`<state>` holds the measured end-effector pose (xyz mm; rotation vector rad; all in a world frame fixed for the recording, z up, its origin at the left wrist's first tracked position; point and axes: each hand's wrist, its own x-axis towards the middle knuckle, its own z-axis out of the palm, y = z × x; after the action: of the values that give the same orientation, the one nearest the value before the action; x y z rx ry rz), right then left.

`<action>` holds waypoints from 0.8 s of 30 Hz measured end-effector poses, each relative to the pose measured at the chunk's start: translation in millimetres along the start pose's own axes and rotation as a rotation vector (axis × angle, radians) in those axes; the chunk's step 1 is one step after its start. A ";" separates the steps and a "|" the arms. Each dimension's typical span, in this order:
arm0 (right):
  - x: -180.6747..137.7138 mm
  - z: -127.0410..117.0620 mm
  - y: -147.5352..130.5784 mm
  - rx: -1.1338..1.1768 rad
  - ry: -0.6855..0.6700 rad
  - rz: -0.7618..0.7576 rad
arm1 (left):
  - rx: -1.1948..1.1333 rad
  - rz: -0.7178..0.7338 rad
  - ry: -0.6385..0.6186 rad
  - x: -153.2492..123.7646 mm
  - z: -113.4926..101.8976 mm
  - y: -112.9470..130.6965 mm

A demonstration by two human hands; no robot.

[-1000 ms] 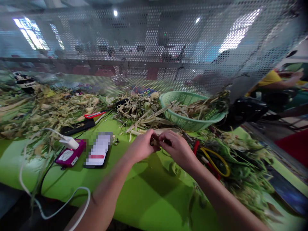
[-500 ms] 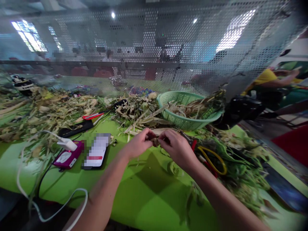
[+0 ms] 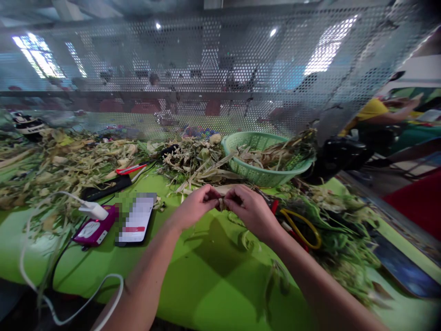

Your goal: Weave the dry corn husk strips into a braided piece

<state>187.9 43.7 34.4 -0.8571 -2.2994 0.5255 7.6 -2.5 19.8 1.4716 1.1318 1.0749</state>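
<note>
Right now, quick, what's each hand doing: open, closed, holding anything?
Left hand: closed, fingertips pinching a small pale plant piece.
Right hand: closed, pinching the same piece from the other side.

A factory-like sorting hall: green worktable [image 3: 213, 280] heaped with husks [image 3: 69, 158], perforated metal screen [image 3: 206, 69], neighbouring workstations.

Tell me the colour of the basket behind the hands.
Light green, with a mesh wall; the head view shows the basket clearly.
</note>
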 end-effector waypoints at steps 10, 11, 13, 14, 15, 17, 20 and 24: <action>-0.1 -0.6 -1.3 0.037 -0.016 -0.007 | 0.015 -0.003 0.017 0.6 2.5 -1.6; 0.1 0.1 -1.4 0.038 -0.002 -0.002 | 0.020 -0.009 0.016 0.7 2.8 -1.5; 0.5 1.9 -1.2 0.044 0.017 0.006 | 0.023 -0.018 0.017 1.0 3.4 -1.8; 0.7 2.9 -0.8 0.050 0.022 0.010 | 0.023 -0.019 0.018 1.1 3.5 -2.1; 0.8 3.8 -0.2 0.058 0.025 0.015 | 0.025 -0.020 0.020 1.3 3.5 -2.7; 0.9 5.3 1.5 0.073 0.031 0.023 | 0.039 -0.017 0.028 1.6 3.6 -4.1; 0.8 6.7 6.1 0.065 0.028 0.042 | 0.106 -0.015 0.059 2.6 3.3 -6.9; 2.0 10.5 19.0 0.133 -0.014 0.035 | 0.196 -0.026 0.116 6.0 1.8 -12.2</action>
<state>188.0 57.1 17.2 -0.8329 -2.2367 0.6938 8.8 4.5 8.1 1.5568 1.3666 1.0663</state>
